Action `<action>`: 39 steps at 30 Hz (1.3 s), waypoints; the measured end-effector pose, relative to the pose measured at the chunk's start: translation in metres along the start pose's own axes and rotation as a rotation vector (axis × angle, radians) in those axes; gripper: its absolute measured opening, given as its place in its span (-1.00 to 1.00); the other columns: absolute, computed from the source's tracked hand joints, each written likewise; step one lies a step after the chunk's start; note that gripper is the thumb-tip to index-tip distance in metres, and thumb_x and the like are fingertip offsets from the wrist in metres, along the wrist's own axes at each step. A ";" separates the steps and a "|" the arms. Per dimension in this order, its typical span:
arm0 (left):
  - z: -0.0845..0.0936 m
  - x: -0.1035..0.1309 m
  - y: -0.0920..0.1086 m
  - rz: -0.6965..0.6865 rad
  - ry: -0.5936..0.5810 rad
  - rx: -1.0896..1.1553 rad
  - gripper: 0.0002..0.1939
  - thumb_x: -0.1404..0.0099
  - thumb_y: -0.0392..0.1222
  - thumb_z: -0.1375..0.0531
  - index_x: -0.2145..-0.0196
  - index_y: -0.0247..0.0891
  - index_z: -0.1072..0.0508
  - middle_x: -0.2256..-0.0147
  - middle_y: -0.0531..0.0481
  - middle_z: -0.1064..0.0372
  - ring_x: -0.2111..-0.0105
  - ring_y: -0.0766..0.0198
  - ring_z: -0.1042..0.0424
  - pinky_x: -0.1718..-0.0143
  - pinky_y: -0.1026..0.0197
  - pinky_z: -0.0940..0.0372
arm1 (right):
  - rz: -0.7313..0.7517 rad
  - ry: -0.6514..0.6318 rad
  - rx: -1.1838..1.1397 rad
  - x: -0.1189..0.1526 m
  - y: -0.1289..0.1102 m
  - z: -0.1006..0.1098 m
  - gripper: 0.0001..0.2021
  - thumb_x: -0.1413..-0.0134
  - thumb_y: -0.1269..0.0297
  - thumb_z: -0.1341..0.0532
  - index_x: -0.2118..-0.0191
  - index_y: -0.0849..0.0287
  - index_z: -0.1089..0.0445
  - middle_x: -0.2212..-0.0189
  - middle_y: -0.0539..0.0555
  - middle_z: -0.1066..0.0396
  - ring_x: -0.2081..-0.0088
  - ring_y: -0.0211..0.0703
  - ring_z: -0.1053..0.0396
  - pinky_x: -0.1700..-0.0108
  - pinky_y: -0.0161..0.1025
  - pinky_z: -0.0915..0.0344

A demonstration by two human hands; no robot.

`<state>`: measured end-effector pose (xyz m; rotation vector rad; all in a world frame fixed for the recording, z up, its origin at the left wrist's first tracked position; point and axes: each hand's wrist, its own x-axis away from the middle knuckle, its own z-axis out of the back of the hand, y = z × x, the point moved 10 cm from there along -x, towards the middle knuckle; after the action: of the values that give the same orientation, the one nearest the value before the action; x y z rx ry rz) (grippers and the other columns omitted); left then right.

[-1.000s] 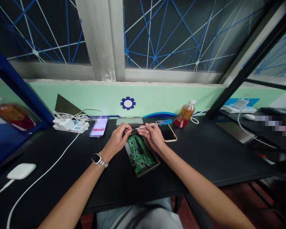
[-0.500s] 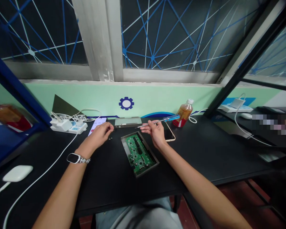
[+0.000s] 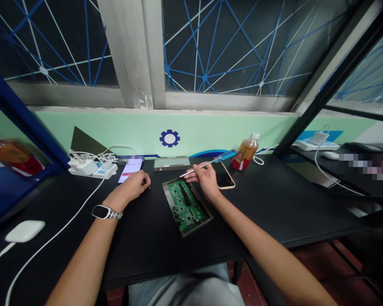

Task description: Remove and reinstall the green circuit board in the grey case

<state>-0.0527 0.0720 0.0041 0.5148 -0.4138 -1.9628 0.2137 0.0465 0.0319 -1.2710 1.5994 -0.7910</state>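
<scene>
Gripping a slim screwdriver (image 3: 225, 156) with a clear blue handle and silver shaft, the fingers of the right hand (image 3: 207, 178) hold its tip near the far edge of a shallow grey metal tray (image 3: 170, 199). A green rectangular circuit board (image 3: 191, 213) sits inside, on the black counter (image 3: 290, 204). The left hand (image 3: 134, 185) curls near a lit-screen phone (image 3: 133, 168); whether its fingers pinch anything cannot be told.

Framed circuit board (image 3: 187, 203), bottle (image 3: 245, 152) on black table (image 3: 271, 204)

From the circuit board (image 3: 187, 203), the right hand (image 3: 206, 178) is holding a screwdriver (image 3: 225, 156) at one o'clock, left hand (image 3: 134, 187) curling at ten.
</scene>
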 end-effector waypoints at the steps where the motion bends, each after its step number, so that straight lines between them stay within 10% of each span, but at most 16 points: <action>1: 0.000 0.000 0.000 0.010 0.000 -0.004 -0.90 -0.17 -0.23 -0.15 0.35 -0.21 -0.47 0.31 -0.06 -0.43 0.35 0.20 -0.43 0.30 0.19 -0.31 | -0.001 -0.004 0.000 0.000 0.000 -0.001 -0.55 -0.05 0.01 -0.39 0.25 0.07 -0.10 0.46 0.01 -0.56 0.48 -0.12 -0.58 0.46 -0.24 -0.55; 8: -0.003 0.000 0.011 -0.010 0.025 0.007 -0.71 -0.13 -0.16 -0.28 0.15 -0.17 -0.53 0.21 -0.10 -0.43 0.26 0.12 -0.47 0.23 0.14 -0.35 | 0.002 -0.021 -0.003 0.002 0.000 -0.005 -0.56 -0.05 0.02 -0.39 0.24 0.06 -0.10 0.47 -0.02 -0.55 0.49 -0.13 -0.57 0.50 -0.26 -0.53; 26: -0.013 -0.005 0.012 0.016 0.013 -0.057 -0.85 -0.15 -0.35 -0.16 0.39 -0.22 -0.54 0.37 -0.06 -0.49 0.36 0.18 -0.47 0.33 0.21 -0.32 | -0.015 -0.012 0.001 0.003 0.000 -0.008 -0.54 -0.01 0.03 -0.41 0.26 0.08 -0.10 0.51 -0.03 -0.54 0.52 -0.11 -0.57 0.56 -0.29 -0.49; 33: 0.004 -0.001 0.077 -0.162 0.124 -0.153 -0.73 -0.40 -0.14 -0.11 0.04 -0.22 -0.51 0.06 -0.16 -0.44 0.00 0.03 -0.40 -0.04 0.01 -0.28 | -0.008 -0.023 0.012 0.003 0.000 -0.009 -0.53 -0.03 -0.02 -0.38 0.24 0.06 -0.08 0.52 -0.06 -0.52 0.54 -0.12 -0.55 0.56 -0.27 -0.49; 39: -0.021 -0.008 0.102 -0.209 0.078 0.013 -0.76 -0.43 -0.23 -0.06 0.12 -0.21 -0.53 0.17 -0.11 -0.49 0.13 0.12 -0.47 0.04 0.10 -0.33 | 0.013 -0.080 0.103 0.004 0.001 -0.014 -0.60 -0.16 -0.07 -0.27 0.20 0.05 -0.09 0.51 -0.09 -0.49 0.59 -0.19 -0.51 0.57 -0.30 -0.45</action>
<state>0.0386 0.0354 0.0384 0.6632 -0.3342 -2.1329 0.2001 0.0421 0.0349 -1.2032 1.4830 -0.7947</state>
